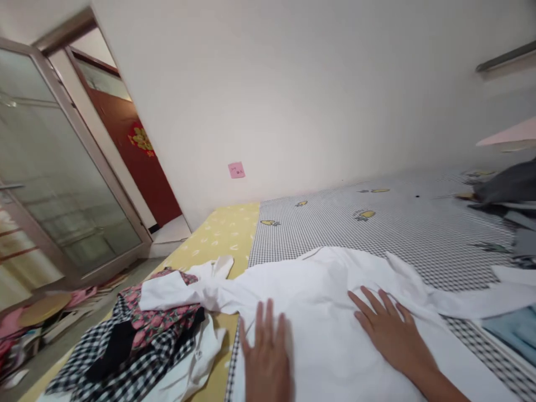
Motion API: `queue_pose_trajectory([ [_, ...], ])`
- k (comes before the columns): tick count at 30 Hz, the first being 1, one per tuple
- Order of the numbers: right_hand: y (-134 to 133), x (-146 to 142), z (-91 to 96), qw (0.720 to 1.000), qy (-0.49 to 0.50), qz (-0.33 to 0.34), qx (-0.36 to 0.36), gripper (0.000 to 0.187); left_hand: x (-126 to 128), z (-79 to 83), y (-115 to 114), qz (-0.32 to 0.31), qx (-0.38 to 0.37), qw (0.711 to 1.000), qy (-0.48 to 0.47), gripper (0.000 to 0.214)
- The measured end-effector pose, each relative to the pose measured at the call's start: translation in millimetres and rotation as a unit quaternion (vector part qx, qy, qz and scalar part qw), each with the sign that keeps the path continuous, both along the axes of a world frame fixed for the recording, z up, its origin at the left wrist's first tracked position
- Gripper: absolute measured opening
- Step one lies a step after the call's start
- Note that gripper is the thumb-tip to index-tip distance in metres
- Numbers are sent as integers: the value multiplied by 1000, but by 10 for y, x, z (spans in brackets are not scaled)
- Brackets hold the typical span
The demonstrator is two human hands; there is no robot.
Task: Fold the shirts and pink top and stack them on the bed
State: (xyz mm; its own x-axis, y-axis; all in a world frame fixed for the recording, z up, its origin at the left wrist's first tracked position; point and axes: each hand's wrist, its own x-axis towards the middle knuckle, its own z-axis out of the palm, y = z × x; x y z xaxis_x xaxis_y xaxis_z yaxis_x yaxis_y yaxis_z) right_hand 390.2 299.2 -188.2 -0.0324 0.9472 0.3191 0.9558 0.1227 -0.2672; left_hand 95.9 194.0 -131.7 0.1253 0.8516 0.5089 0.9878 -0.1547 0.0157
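Note:
A white long-sleeved shirt [322,312] lies spread over the bed, its sleeves stretched out to both sides. My left hand [268,352] rests flat on the left part of the shirt, fingers pointing away from me. On the right part, my right hand [389,332] lies palm down with its fingers spread. Neither hand grips the cloth. The shirt's left sleeve end lies over a heap of clothes [146,335] with checked, floral and black fabric. Its lower end runs out of view at the bottom.
Beneath is a checked bedsheet [318,223] with a yellow strip [230,229] along the left. Dark clothing [508,184] lies at the far right, and folded blue cloth [515,332] nearer. A pink note [237,170] is on the wall. A glass door [62,151] stands at the left.

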Motion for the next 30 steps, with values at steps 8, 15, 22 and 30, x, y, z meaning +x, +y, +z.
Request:
queue_pose_trajectory([
  [8,-18,68,19,1000,27,7,0,55,215,121,1221,-52,-246,967,-37,53],
  [15,-45,65,87,999,-38,-9,-24,53,-334,142,1980,145,-126,980,-45,56],
  [22,-39,4,59,997,-67,-30,-19,54,-191,153,1329,120,-88,989,-9,49],
  [30,81,-61,190,992,-64,-25,-110,56,-758,-522,-749,68,-92,993,-5,57],
])
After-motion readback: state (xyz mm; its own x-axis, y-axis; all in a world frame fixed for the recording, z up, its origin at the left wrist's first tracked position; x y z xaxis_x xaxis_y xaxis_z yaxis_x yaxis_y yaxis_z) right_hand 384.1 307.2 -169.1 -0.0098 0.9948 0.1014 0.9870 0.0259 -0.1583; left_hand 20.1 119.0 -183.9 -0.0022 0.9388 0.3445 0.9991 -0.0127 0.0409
